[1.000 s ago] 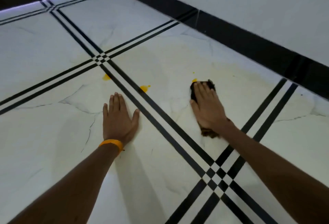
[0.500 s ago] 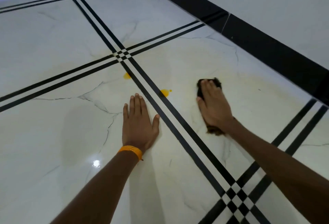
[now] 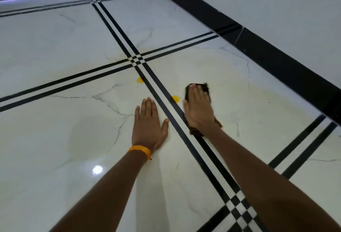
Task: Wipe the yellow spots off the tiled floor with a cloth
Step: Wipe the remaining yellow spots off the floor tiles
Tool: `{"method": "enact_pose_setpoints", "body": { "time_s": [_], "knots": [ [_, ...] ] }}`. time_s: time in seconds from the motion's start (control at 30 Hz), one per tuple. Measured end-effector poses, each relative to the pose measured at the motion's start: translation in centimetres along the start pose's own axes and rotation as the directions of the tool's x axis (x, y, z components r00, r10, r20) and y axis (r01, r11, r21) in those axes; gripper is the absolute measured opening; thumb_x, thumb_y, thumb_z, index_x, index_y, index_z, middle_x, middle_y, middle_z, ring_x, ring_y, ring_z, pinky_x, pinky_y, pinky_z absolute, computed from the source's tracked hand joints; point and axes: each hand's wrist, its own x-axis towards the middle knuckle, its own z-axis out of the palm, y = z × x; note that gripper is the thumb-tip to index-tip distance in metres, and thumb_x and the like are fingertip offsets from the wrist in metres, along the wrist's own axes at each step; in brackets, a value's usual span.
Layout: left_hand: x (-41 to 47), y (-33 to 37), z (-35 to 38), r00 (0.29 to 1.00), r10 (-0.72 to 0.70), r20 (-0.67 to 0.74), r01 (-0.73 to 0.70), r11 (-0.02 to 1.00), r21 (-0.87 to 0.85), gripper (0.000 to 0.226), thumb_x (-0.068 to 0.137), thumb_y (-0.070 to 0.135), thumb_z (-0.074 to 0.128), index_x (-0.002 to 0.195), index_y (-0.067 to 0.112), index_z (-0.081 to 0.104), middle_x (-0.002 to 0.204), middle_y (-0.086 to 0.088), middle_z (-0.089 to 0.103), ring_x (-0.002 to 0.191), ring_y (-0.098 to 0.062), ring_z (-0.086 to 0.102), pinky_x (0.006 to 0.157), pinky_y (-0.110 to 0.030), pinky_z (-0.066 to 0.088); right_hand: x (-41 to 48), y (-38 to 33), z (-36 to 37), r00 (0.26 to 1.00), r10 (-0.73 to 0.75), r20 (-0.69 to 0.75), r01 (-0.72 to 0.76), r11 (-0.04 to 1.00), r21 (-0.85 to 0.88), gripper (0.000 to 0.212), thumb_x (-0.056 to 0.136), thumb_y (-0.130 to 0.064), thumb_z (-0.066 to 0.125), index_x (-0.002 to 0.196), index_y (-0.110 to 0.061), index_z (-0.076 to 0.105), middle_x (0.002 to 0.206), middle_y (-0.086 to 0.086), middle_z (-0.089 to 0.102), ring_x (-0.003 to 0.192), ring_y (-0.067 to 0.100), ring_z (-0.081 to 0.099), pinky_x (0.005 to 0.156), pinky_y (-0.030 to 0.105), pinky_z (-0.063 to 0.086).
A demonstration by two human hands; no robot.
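Note:
My right hand (image 3: 199, 109) lies flat with straight fingers on a dark brown cloth (image 3: 198, 86), pressing it onto the white tiled floor (image 3: 55, 121). The cloth shows beyond my fingertips and under my wrist. A yellow spot (image 3: 175, 98) sits just left of that hand, beside the black double stripe (image 3: 162, 100). A second yellow spot (image 3: 139, 80) lies farther up, on the stripe's left side. My left hand (image 3: 148, 126) rests flat on the floor left of the stripe, fingers straight, with an orange band (image 3: 139, 149) on the wrist.
A white wall with a black skirting board (image 3: 267, 54) runs along the right. A faint yellowish smear (image 3: 258, 91) spreads over the tile right of the cloth. Black stripes cross at chequered joints (image 3: 137, 59).
My right hand has slid the cloth left, close to the nearer yellow spot. The small spot beside the cloth a second ago is gone. My view has shifted left.

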Motion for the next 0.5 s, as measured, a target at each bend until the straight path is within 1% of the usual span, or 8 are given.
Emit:
{"method": "enact_pose_setpoints", "body": {
  "time_s": [0.07, 0.1, 0.17, 0.2, 0.27, 0.4, 0.47, 0.5],
  "knots": [
    [-0.3, -0.6, -1.0, 0.998, 0.060, 0.015, -0.057, 0.985, -0.164, 0.071, 0.099, 0.040, 0.032, 0.156, 0.003, 0.013, 0.165, -0.012, 0.011, 0.153, -0.024, 0.007, 0.124, -0.032, -0.002, -1.6, -2.1, 0.6, 0.986, -0.164, 0.019, 0.164, 0.986, 0.017, 0.074, 0.099, -0.045, 0.006, 0.160, -0.006, 0.020, 0.167, 0.010, 0.022, 0.156, 0.026, 0.015, 0.127, 0.043, 0.010],
    [-0.3, -1.8, -1.7, 0.996, 0.089, 0.014, -0.084, 0.975, -0.207, 0.066, 0.100, 0.034, 0.036, 0.156, 0.003, 0.018, 0.164, -0.012, 0.015, 0.153, -0.024, 0.012, 0.123, -0.030, 0.000, -2.5, -1.8, 0.4, 0.980, -0.200, 0.012, 0.200, 0.980, 0.022, 0.073, 0.099, -0.045, 0.006, 0.160, -0.007, 0.020, 0.168, 0.009, 0.021, 0.156, 0.025, 0.014, 0.127, 0.042, 0.010],
    [0.3, -6.0, -2.6, 0.996, 0.078, -0.039, -0.083, 0.988, -0.134, 0.065, 0.098, 0.032, 0.036, 0.155, 0.002, 0.023, 0.163, -0.014, 0.021, 0.151, -0.028, 0.017, 0.124, -0.033, 0.004, -3.8, 0.3, 0.0, 0.990, -0.137, -0.029, 0.138, 0.990, 0.003, 0.074, 0.098, -0.043, 0.006, 0.159, -0.004, 0.022, 0.167, 0.012, 0.023, 0.155, 0.028, 0.017, 0.127, 0.044, 0.012],
    [0.6, -8.4, -3.1, 0.997, 0.016, -0.071, -0.021, 0.998, -0.062, 0.068, 0.097, 0.037, 0.033, 0.155, 0.003, 0.022, 0.163, -0.015, 0.020, 0.152, -0.029, 0.015, 0.124, -0.037, 0.005, -4.0, 1.1, -0.2, 0.996, -0.083, -0.035, 0.083, 0.997, -0.005, 0.076, 0.097, -0.043, 0.006, 0.159, -0.003, 0.023, 0.166, 0.013, 0.025, 0.155, 0.029, 0.020, 0.127, 0.045, 0.014],
    [0.6, -12.1, -3.6, 0.994, -0.090, -0.068, 0.094, 0.995, 0.047, 0.072, 0.099, 0.050, 0.024, 0.157, 0.009, 0.015, 0.165, -0.010, 0.013, 0.153, -0.026, 0.007, 0.124, -0.043, 0.006, -3.2, 1.2, 0.1, 0.999, -0.022, -0.045, 0.020, 0.999, -0.044, 0.078, 0.094, -0.042, 0.004, 0.158, -0.001, 0.023, 0.165, 0.016, 0.028, 0.154, 0.031, 0.022, 0.126, 0.047, 0.016],
    [0.4, -12.7, -3.1, 0.996, -0.060, -0.066, 0.063, 0.997, 0.053, 0.076, 0.097, 0.057, 0.015, 0.158, 0.014, 0.010, 0.166, -0.006, 0.007, 0.154, -0.023, 0.001, 0.124, -0.045, 0.005, 2.2, -2.5, 0.9, 0.996, 0.070, -0.052, -0.073, 0.997, -0.041, 0.075, 0.094, -0.038, 0.009, 0.158, -0.002, 0.022, 0.164, 0.017, 0.028, 0.153, 0.031, 0.021, 0.126, 0.048, 0.016],
    [0.3, -12.5, -3.1, 0.996, -0.057, -0.070, 0.061, 0.997, 0.049, 0.077, 0.096, 0.058, 0.014, 0.159, 0.014, 0.009, 0.167, -0.005, 0.006, 0.154, -0.021, 0.000, 0.125, -0.044, 0.004, 2.5, -6.7, 1.4, 0.998, 0.015, -0.057, -0.016, 1.000, -0.011, 0.076, 0.093, -0.037, 0.008, 0.158, -0.003, 0.023, 0.164, 0.016, 0.028, 0.153, 0.031, 0.022, 0.125, 0.048, 0.016],
    [0.4, -12.7, -3.3, 0.996, -0.063, -0.063, 0.066, 0.997, 0.047, 0.077, 0.095, 0.058, 0.013, 0.159, 0.014, 0.009, 0.167, -0.005, 0.005, 0.154, -0.021, -0.001, 0.125, -0.043, 0.003, 1.6, -9.0, 1.7, 0.997, -0.080, -0.017, 0.080, 0.997, 0.008, 0.075, 0.094, -0.038, 0.006, 0.159, -0.004, 0.021, 0.166, 0.014, 0.026, 0.154, 0.029, 0.020, 0.126, 0.047, 0.015]
  ]
}}
